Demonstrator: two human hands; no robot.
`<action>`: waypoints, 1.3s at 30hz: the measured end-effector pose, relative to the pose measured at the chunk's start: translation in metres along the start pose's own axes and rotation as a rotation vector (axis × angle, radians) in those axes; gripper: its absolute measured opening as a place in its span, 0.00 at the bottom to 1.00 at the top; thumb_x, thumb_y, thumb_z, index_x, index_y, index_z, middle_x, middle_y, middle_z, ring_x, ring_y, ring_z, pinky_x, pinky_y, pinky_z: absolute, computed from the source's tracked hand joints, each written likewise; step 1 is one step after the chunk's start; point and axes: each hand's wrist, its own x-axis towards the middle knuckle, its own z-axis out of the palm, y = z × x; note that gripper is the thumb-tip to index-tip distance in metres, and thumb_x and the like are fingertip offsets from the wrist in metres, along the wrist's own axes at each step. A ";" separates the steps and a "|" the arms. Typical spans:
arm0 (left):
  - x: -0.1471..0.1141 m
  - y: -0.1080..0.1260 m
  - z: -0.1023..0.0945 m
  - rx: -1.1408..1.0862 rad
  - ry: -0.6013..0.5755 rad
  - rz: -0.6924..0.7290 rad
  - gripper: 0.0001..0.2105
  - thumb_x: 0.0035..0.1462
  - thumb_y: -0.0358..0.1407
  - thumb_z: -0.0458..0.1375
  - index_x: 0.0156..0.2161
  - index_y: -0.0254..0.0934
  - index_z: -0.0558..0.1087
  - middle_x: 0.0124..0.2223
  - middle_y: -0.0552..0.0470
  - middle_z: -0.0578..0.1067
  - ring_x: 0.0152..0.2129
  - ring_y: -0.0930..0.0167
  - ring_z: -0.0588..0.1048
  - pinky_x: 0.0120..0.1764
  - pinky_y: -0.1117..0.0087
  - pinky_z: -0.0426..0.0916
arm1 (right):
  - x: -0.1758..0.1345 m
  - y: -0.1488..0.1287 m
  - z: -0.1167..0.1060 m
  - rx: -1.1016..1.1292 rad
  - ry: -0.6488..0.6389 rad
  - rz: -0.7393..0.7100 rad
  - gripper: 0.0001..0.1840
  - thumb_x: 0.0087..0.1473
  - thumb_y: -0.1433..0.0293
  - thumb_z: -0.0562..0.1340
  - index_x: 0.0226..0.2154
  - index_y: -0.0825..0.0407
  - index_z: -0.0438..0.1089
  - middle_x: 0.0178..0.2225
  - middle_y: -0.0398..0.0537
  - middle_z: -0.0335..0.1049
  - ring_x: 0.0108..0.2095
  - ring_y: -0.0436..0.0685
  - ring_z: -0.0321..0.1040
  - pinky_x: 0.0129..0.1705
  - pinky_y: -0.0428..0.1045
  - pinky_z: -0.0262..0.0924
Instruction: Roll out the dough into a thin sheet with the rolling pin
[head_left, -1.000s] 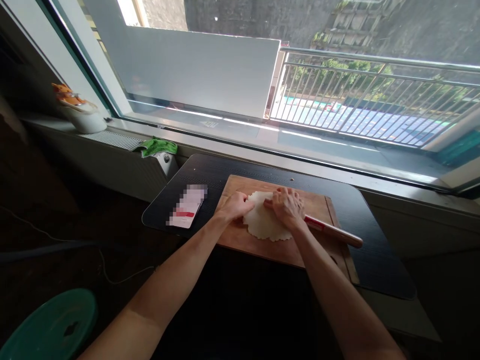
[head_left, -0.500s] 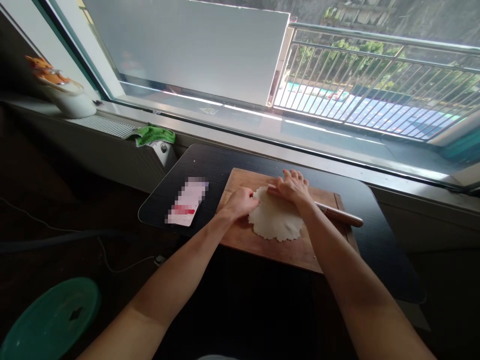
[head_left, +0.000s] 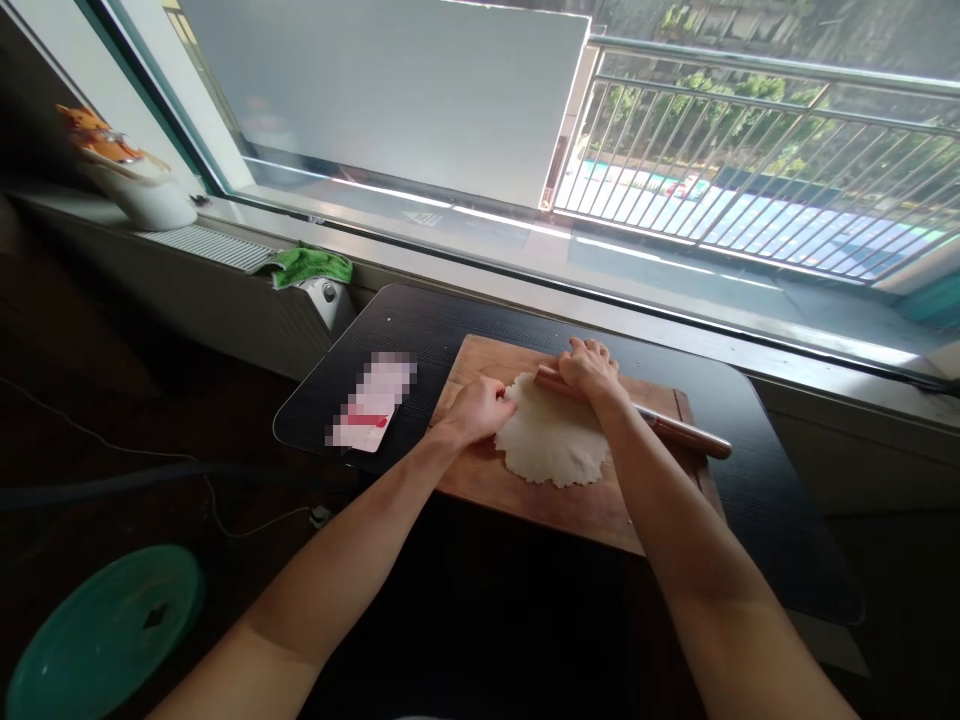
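A thin, pale sheet of dough (head_left: 551, 435) with a ragged edge lies on a wooden cutting board (head_left: 480, 485). At its left edge my left hand (head_left: 480, 408) is closed, thumb and fingers pinching the dough's rim. My right hand (head_left: 590, 370) lies over a wooden rolling pin (head_left: 686, 434), its palm on the pin and its fingers bent over the far side. The pin slants across the dough's upper right part, and its right end sticks out past the board. My right wrist and forearm hide the pin's middle and part of the dough.
The board rests on a black table (head_left: 757, 500) against the window sill. A blurred pink-and-white item (head_left: 371, 405) lies on the table's left. Beyond are a green cloth (head_left: 311, 265) on a radiator and a white pot (head_left: 154, 195). A green basin (head_left: 105, 630) stands low at left.
The view has shifted slightly. The fingers of my right hand look a little more bent over the rolling pin. My left hand stays at the dough's edge.
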 end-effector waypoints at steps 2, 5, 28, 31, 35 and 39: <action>0.001 -0.002 0.001 -0.015 0.025 0.027 0.06 0.56 0.31 0.61 0.28 0.33 0.77 0.22 0.56 0.72 0.21 0.74 0.69 0.26 0.74 0.56 | -0.021 0.001 0.008 -0.016 0.067 -0.117 0.27 0.67 0.65 0.44 0.61 0.51 0.65 0.66 0.57 0.60 0.68 0.67 0.51 0.65 0.65 0.51; 0.004 -0.005 0.003 -0.028 0.017 0.036 0.07 0.55 0.31 0.62 0.26 0.33 0.76 0.22 0.56 0.72 0.21 0.74 0.69 0.25 0.74 0.56 | -0.045 0.003 0.019 -0.041 0.214 -0.221 0.28 0.68 0.64 0.43 0.63 0.52 0.64 0.68 0.56 0.59 0.71 0.67 0.44 0.69 0.65 0.42; 0.006 -0.008 -0.001 -0.145 -0.094 -0.012 0.07 0.52 0.30 0.58 0.23 0.35 0.71 0.20 0.58 0.69 0.18 0.75 0.69 0.20 0.77 0.58 | 0.017 0.002 0.001 0.110 0.193 -0.059 0.27 0.66 0.65 0.48 0.63 0.55 0.61 0.63 0.63 0.61 0.61 0.68 0.58 0.61 0.61 0.53; 0.006 -0.002 -0.002 -0.166 -0.085 -0.075 0.06 0.53 0.31 0.60 0.25 0.35 0.72 0.20 0.57 0.71 0.17 0.75 0.70 0.20 0.77 0.59 | -0.011 0.004 0.015 0.114 0.306 -0.139 0.25 0.67 0.65 0.48 0.61 0.52 0.65 0.59 0.60 0.66 0.59 0.67 0.60 0.58 0.59 0.55; 0.007 0.007 -0.008 -0.086 -0.109 -0.038 0.10 0.54 0.31 0.59 0.22 0.35 0.70 0.18 0.56 0.69 0.16 0.75 0.67 0.19 0.75 0.56 | -0.029 0.014 0.020 0.055 0.418 -0.172 0.23 0.68 0.68 0.46 0.51 0.54 0.73 0.51 0.58 0.74 0.53 0.63 0.66 0.54 0.53 0.56; 0.020 0.016 -0.010 -0.074 -0.049 0.011 0.14 0.49 0.27 0.58 0.16 0.37 0.63 0.16 0.58 0.62 0.16 0.76 0.62 0.20 0.73 0.51 | -0.036 0.044 0.014 -0.021 0.354 -0.074 0.23 0.69 0.66 0.46 0.45 0.54 0.75 0.42 0.58 0.79 0.44 0.61 0.72 0.47 0.51 0.57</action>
